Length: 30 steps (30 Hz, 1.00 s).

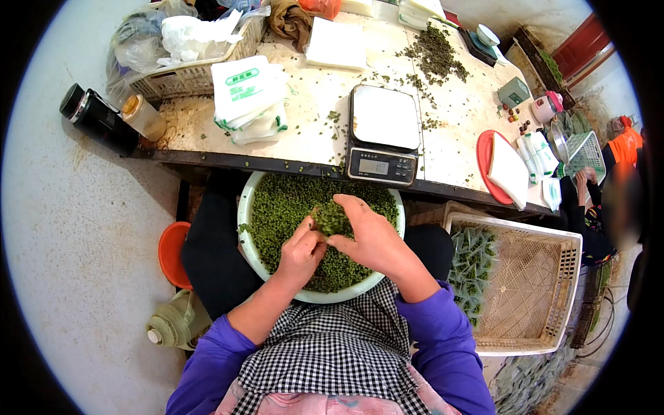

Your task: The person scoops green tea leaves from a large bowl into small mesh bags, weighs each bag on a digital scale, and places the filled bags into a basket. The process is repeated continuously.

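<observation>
A pale round basin [252, 257] sits between my knees, heaped with small green peppercorns [277, 200]. Over its middle, my right hand [366, 235] curls around a clump of green peppercorns [332, 220]. Close against that clump is my left hand [301, 249], its thumb and fingers drawn together at the lower left side. What those left fingertips pinch is too small to make out. Whether a clear bag surrounds the clump cannot be told. Just beyond the basin, a digital scale [384, 117] with a bare white plate stands at the table's front edge.
White printed bags [245, 97] lie left of the scale. Loose dark peppercorns [436, 55] are scattered behind it. On the right, a plastic crate [532, 290] holds filled clear packets [473, 266]. A black flask [100, 121] leans by the table's left corner. Another person [602, 200] is at far right.
</observation>
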{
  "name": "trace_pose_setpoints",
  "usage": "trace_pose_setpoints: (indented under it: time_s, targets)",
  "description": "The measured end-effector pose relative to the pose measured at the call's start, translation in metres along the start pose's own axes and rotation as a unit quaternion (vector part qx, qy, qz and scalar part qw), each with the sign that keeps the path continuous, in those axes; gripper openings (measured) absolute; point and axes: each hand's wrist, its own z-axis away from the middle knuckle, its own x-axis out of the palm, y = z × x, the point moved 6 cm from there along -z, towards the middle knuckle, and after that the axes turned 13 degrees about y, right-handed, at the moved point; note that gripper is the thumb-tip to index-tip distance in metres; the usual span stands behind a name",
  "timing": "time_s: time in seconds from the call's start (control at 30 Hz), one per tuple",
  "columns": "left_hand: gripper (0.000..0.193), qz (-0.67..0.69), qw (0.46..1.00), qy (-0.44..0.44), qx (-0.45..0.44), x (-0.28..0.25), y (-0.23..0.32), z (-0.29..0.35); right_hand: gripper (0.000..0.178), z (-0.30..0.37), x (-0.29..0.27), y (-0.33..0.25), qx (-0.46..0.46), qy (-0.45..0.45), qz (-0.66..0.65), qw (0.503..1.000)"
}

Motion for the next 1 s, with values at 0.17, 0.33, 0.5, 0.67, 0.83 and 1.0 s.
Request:
trace_pose_setpoints:
  time_s: [0.17,0.33,0.5,0.67,0.83,1.0]
  targets:
    - [0.02,-0.035,0.999,-0.01,0.024,0.003,-0.006,0.009,0.029,0.02,0.014,0.014,-0.095,0.043,0.075,0.992]
    - [0.017,-0.023,0.998,-0.033,-0.041,0.003,-0.01,0.015,0.031,0.002,0.012,0.014,-0.052,0.095,0.154,0.982]
    - [0.016,-0.032,0.999,-0.032,0.031,0.007,0.005,0.009,0.023,-0.001,0.045,0.047,0.079,-0.103,0.203,0.97]
    - [0.017,-0.04,0.999,-0.027,-0.009,0.002,-0.005,0.005,0.029,-0.002,0.025,0.019,0.045,-0.064,0.06,0.995]
    - [0.017,-0.033,0.999,-0.005,0.03,-0.001,-0.002,0.004,0.034,0.009,0.007,0.031,0.082,-0.011,-0.06,0.995]
    - [0.015,-0.021,0.998,-0.037,0.054,0.002,0.01,0.008,0.037,0.004,0.03,0.04,0.11,-0.063,0.157,0.979]
